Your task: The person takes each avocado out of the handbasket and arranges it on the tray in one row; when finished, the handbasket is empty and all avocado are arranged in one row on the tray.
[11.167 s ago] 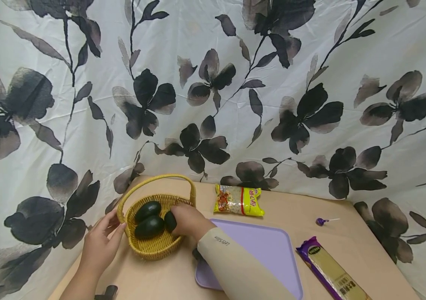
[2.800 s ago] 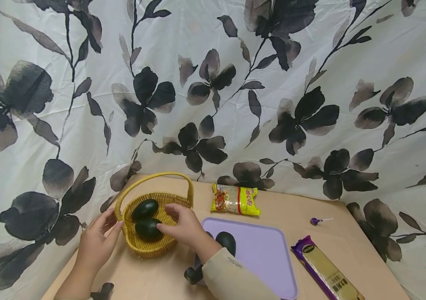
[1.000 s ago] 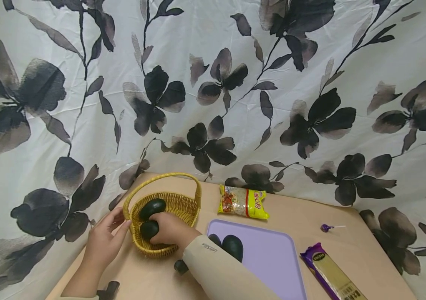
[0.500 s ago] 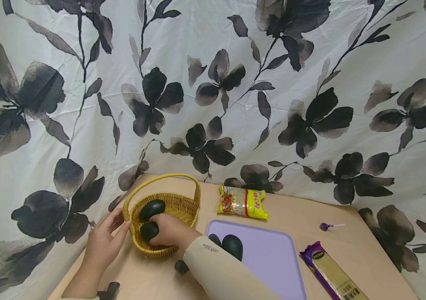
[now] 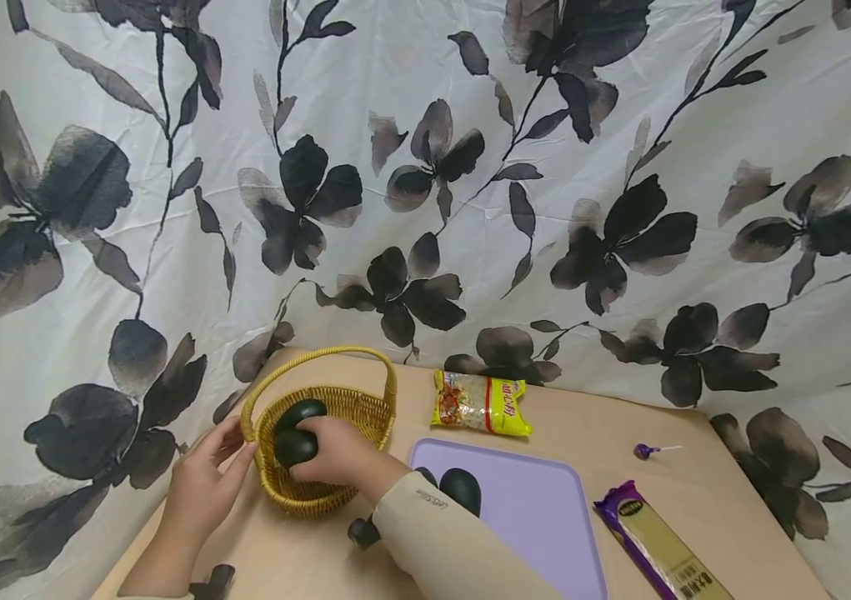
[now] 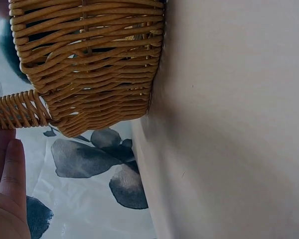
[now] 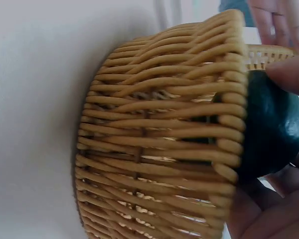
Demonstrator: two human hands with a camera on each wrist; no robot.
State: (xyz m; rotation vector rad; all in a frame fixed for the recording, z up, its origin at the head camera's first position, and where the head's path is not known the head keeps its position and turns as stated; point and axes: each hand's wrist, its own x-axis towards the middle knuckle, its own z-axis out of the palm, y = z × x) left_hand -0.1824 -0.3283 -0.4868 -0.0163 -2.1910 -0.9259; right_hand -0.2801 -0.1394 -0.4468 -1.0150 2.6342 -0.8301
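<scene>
In the head view a yellow wicker basket [image 5: 312, 500] with an arched handle stands at the left of the table. My right hand [image 5: 338, 450] reaches in and grips a dark green avocado [image 5: 294, 448] between thumb and fingers. The right wrist view has that avocado [image 7: 271, 124] at rim height. Behind it in the basket lies a second avocado [image 5: 305, 409], partly covered. My left hand [image 5: 203, 479] touches the base of the handle with fingers fairly straight. On a lilac tray [image 5: 538, 517] rests an avocado [image 5: 461, 490], with another [image 5: 428, 475] half hidden by the right sleeve.
A yellow noodle-like bag [image 5: 480, 404] lies behind the tray. To the right are a purple-wrapped lollipop [image 5: 644, 451] and a long purple and gold packet [image 5: 658, 537]. A floral curtain [image 5: 425, 208] hangs along the table's back edge.
An avocado has gone from the basket to the tray since the oldest frame. In the last half second my right hand has raised the one it grips slightly. The left hand stays put.
</scene>
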